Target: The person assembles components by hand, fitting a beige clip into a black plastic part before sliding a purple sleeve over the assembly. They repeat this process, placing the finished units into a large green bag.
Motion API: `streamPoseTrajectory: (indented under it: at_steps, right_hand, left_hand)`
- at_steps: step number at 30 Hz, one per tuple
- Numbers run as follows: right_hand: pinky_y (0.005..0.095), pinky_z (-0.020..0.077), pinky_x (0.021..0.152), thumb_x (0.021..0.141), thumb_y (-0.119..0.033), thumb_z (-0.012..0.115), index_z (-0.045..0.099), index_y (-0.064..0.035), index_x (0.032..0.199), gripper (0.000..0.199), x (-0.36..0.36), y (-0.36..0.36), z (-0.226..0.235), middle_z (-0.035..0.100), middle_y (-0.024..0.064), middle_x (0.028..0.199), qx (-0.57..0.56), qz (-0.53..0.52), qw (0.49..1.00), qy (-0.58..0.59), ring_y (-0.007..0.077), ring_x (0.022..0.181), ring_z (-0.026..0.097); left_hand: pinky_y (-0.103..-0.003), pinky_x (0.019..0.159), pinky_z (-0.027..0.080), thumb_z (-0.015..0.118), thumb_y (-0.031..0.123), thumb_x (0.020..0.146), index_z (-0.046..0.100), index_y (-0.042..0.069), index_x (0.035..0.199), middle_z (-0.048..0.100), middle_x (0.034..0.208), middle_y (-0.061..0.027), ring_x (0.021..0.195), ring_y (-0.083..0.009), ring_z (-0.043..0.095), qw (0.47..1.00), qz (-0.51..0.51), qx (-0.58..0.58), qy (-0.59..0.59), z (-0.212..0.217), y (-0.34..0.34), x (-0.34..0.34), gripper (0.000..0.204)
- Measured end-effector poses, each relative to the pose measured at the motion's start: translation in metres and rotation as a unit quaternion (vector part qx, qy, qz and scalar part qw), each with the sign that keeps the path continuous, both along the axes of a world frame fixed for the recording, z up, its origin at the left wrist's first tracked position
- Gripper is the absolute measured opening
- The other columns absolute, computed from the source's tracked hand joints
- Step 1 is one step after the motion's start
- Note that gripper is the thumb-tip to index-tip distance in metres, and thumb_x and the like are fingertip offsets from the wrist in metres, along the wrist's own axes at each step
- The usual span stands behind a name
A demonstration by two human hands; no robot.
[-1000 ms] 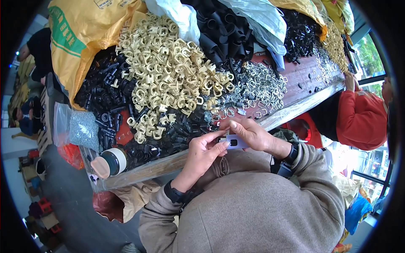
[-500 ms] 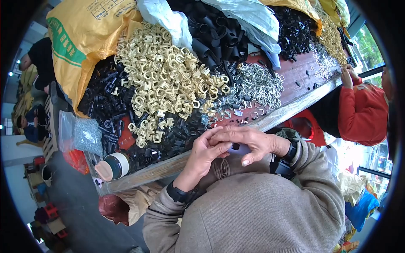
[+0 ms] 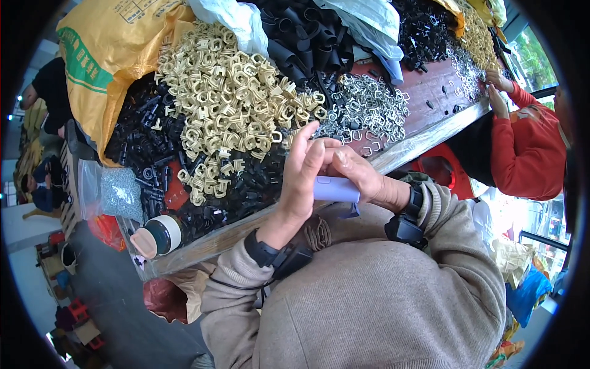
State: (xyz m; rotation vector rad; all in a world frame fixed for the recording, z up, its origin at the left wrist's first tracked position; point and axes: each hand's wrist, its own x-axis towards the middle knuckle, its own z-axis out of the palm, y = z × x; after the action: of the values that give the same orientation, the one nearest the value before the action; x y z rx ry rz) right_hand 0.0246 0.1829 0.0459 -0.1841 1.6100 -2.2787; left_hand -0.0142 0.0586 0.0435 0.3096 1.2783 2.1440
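Note:
A smooth lavender tube-shaped piece [image 3: 336, 189] lies between my hands, above my lap at the table edge; its exact kind is not clear. A thin strip of the same colour hangs from its right end. My left hand [image 3: 296, 192] has its palm against the left end, with thumb and index finger stretched upward and apart. My right hand [image 3: 373, 183] closes round the right end, its thumb raised above the piece and its lower fingers hidden. Beyond my fingers, cream plastic clips [image 3: 227, 104] lie heaped beside shiny metal U-shaped clips [image 3: 375, 101].
Black plastic parts [image 3: 147, 123] surround the cream heap, and black tubes [image 3: 307, 37] lie behind it. A lidded jar [image 3: 166, 234] and a bag of small pieces [image 3: 121, 192] stand at the left corner. The wooden table edge [image 3: 424, 132] runs before me. A person in red [image 3: 528, 147] works at the right.
My hands have parted somewhat, with the left fingers lifting upward. The lavender piece, mostly hidden before, now shows between them. A small black part seen at my fingers is no longer visible.

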Motion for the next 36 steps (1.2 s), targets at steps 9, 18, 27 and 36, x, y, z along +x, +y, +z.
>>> streamPoseTrajectory:
  at_steps: [9,18,27,36]
  right_hand:
    - [0.0279,0.0430,0.065,0.079,-0.061,0.032,0.051,-0.0006,0.101,0.067,0.005,-0.002,-0.023,0.056,0.0115,0.090,-0.253,-0.057,0.929,-0.266,0.0183,0.078,0.054]
    - [0.0340,0.0434,0.066,0.079,-0.059,0.035,0.050,-0.0003,0.102,0.065,0.021,0.035,-0.023,0.055,0.0112,0.086,-0.454,-0.137,0.833,-0.285,0.0249,0.080,0.054]
    - [0.0292,0.0430,0.061,0.083,-0.057,0.027,0.049,0.0011,0.094,0.063,0.102,0.125,-0.035,0.053,0.0087,0.068,-0.109,-0.206,0.961,-0.152,0.0206,0.064,0.054]
    - [0.0281,0.0444,0.064,0.070,-0.028,0.061,0.058,-0.0064,0.095,0.033,0.273,0.217,-0.152,0.057,0.0072,0.075,0.718,-0.005,0.694,-0.051,0.0149,0.068,0.055]
  left_hand:
    - [-0.029,0.087,0.035,0.043,0.045,0.084,0.025,-0.004,0.123,0.047,0.104,-0.0135,0.093,-0.0168,0.048,0.996,0.039,0.009,-0.077,-0.001,0.000,0.015,0.065]
    - [-0.027,0.085,0.036,0.051,0.026,0.083,0.036,0.001,0.118,0.047,0.108,-0.0086,0.098,-0.0137,0.047,0.997,0.004,-0.076,-0.023,-0.014,-0.006,0.023,0.046]
    - [-0.025,0.076,0.040,0.057,0.016,0.080,0.046,0.002,0.109,0.053,0.102,-0.0067,0.089,-0.0127,0.052,0.994,-0.048,-0.097,-0.012,-0.019,-0.026,0.023,0.034]
    - [-0.024,0.075,0.042,0.056,0.013,0.080,0.048,0.001,0.107,0.056,0.095,-0.0074,0.084,-0.0125,0.053,0.993,-0.023,-0.117,-0.007,-0.029,-0.069,0.011,0.030]
